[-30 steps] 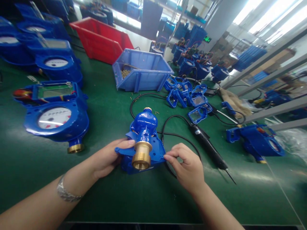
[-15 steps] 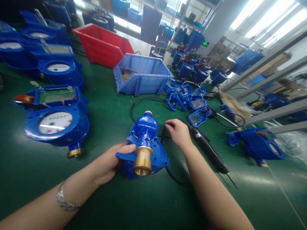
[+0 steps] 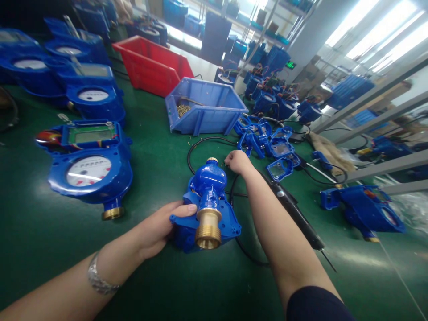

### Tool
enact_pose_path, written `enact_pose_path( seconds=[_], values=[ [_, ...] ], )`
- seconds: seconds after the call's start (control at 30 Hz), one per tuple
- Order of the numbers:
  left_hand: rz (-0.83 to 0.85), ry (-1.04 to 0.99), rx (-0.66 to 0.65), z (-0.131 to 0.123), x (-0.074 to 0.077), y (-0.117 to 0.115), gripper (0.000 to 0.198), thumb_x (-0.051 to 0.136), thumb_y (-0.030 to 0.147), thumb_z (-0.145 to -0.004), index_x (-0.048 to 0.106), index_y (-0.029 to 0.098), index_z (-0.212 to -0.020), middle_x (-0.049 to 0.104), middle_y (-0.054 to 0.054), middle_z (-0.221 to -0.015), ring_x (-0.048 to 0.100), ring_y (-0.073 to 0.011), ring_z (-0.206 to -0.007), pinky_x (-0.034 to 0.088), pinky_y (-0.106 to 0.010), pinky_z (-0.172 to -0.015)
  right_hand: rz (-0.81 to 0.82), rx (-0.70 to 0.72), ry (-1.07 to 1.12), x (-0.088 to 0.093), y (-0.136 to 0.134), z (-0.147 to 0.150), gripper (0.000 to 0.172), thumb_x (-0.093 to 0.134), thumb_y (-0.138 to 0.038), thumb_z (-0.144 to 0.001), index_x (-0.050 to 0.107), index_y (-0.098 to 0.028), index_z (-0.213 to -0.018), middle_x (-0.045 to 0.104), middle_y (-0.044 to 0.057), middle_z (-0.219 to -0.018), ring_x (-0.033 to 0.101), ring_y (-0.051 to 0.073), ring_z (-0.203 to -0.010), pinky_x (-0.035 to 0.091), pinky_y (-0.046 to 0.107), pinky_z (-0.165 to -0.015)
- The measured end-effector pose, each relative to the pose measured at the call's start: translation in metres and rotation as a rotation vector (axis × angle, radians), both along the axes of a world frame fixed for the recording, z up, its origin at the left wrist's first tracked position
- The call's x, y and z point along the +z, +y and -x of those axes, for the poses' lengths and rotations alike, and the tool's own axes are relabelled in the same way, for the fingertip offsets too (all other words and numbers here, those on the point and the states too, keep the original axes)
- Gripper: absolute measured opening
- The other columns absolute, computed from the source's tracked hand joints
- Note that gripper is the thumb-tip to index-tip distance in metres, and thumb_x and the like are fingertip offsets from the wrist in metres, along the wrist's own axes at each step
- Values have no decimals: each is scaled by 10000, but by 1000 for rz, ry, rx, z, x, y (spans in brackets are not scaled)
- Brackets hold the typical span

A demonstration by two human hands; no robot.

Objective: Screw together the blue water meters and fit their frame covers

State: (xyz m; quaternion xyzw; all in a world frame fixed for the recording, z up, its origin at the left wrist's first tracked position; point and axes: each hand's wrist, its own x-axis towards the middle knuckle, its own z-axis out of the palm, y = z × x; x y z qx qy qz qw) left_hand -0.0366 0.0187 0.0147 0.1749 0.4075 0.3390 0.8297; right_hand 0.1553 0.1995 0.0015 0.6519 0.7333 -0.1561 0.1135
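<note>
A blue water meter (image 3: 210, 178) with a brass threaded end (image 3: 207, 236) lies face down in the middle of the green table. My left hand (image 3: 163, 225) grips its left side, thumb on top and the other fingers partly hidden behind the body. Just beyond the meter, my right hand (image 3: 238, 161) is down at the table with its fingertips pinched beside small loose brass screws (image 3: 223, 164). Whatever is between those fingertips is too small to make out. A black electric screwdriver (image 3: 297, 216) lies to the right, partly behind my right forearm.
A blue bin (image 3: 214, 117) with brass screws and a red bin (image 3: 152, 67) stand behind. Several blue cover frames (image 3: 279, 168) are heaped at right. Other meters lie left (image 3: 90, 171) and right (image 3: 364, 211). A black cable (image 3: 200, 141) curls around the meter.
My right hand has moved forward and left to the loose screws, and its fingers have closed into a pinch. My left hand still holds the water meter. The whole view has shifted slightly.
</note>
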Motion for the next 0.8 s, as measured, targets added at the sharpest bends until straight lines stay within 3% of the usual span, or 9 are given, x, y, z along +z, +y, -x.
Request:
enact_pose_path(
  seconds=[0.27,0.47,0.8],
  values=[
    [-9,-18,-24,1,-1,0,315,696,368,-687,670,133,-896,725,-76,-865,656,-228,-811,466,-331,-816,11,68,-146,5,9,18,260,566,-312,-889,579,-132,-1076,598,84,-1081,603,194,-938,515,377,-804],
    [11,8,-10,0,-1,0,316,705,371,-672,667,132,-876,726,-75,-834,660,-229,-788,475,-327,-789,-46,169,-178,6,-6,35,279,562,-308,-892,569,-121,-1099,587,95,-1109,593,207,-971,504,403,-833],
    [9,20,22,-2,-4,-3,251,683,340,-714,674,126,-844,731,-64,-783,665,-189,-728,502,-281,-715,-119,210,-50,-2,-22,-4,235,566,-301,-890,590,-135,-1055,598,84,-1084,595,197,-961,501,386,-834]
  ],
)
